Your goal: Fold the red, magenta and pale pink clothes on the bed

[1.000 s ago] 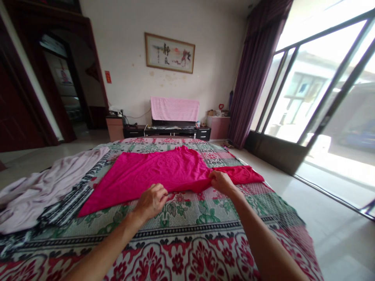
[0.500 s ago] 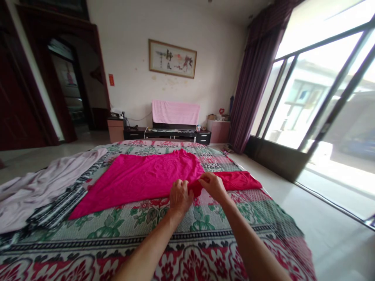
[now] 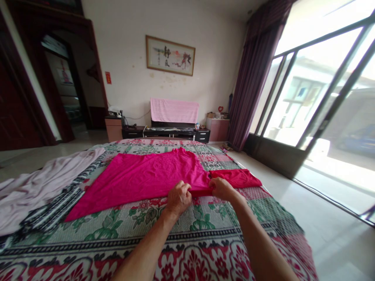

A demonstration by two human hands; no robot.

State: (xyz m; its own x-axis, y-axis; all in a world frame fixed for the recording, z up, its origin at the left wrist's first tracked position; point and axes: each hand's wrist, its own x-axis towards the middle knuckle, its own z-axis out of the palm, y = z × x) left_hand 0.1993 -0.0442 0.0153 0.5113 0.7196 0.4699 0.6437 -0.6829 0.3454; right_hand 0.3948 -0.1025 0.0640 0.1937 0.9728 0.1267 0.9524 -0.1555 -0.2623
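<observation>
A bright pink garment [image 3: 146, 177] lies spread flat on a patterned bedspread [image 3: 187, 234], with a sleeve reaching out to the right. My left hand [image 3: 179, 197] is closed on the garment's near edge. My right hand [image 3: 221, 188] pinches the same edge a little to the right, beside the sleeve. A short stretch of pink cloth runs taut between the two hands.
A pale lilac cloth [image 3: 35, 187] and a dark striped cloth [image 3: 49, 212] lie at the bed's left side. Beyond the bed stand a low dark cabinet [image 3: 166, 132] with a pink towel over it. Large glass doors [image 3: 316, 101] and a purple curtain fill the right.
My left hand has slid right along the near edge until it is close to my right hand. The garment's lower right edge is pulled straighter.
</observation>
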